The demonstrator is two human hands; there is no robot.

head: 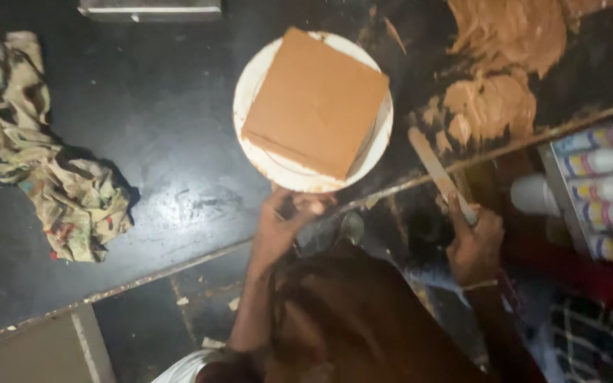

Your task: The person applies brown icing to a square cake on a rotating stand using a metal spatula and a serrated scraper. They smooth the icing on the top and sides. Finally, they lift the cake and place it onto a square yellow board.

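Your left hand (282, 220) pinches the near rim of the white plate (257, 152), which lies on the dark worktop (157, 128) with a square brown slab (315, 103) on top of it. Your right hand (473, 245) is closed around a flat wooden stick (438, 170), whose tip points toward the smears of brown paste (491, 106) on the worktop. The slab covers almost the whole plate, and its corners reach the rim or go past it, so I think a quick pull or a tilt of the plate could make it slide off. The plate also sits near the table edge on your side, and your grip is only on a thin rim; if your fingers are greasy, the plate may slip. The stick passes close to the row of small bottles (601, 188) on your right, so a wide sweep may knock one over. The crumpled cloth (44, 149) lies well apart on the left, not quickly in reach for wiping.
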